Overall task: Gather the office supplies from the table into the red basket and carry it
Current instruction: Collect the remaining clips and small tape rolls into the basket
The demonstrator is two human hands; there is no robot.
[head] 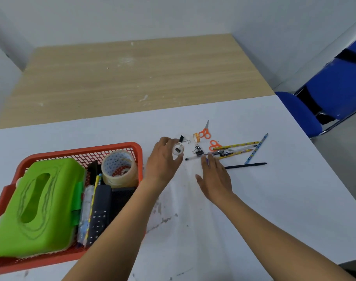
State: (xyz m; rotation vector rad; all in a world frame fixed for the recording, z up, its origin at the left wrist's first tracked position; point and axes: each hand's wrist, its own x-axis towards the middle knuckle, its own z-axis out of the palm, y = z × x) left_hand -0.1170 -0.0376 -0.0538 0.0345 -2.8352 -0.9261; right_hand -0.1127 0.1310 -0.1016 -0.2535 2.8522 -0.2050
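The red basket (120,151) sits at the left on the white table (274,199). It holds a green tissue box (39,203), a big tape roll (120,169), a black remote (99,216) and pencils. My left hand (162,161) holds a small clear tape roll (178,149) at its fingertips, right of the basket. My right hand (215,177) lies flat with fingers spread, its fingertips at a white pen (193,158). Beyond lie black binder clips (198,150), two orange scissors (205,132), a small yellow tape (196,137), several pencils (236,145) and a dark pen (246,165).
A wooden table (132,78) abuts the far edge of the white one. Blue chairs (323,98) stand at the right. White walls close off the back.
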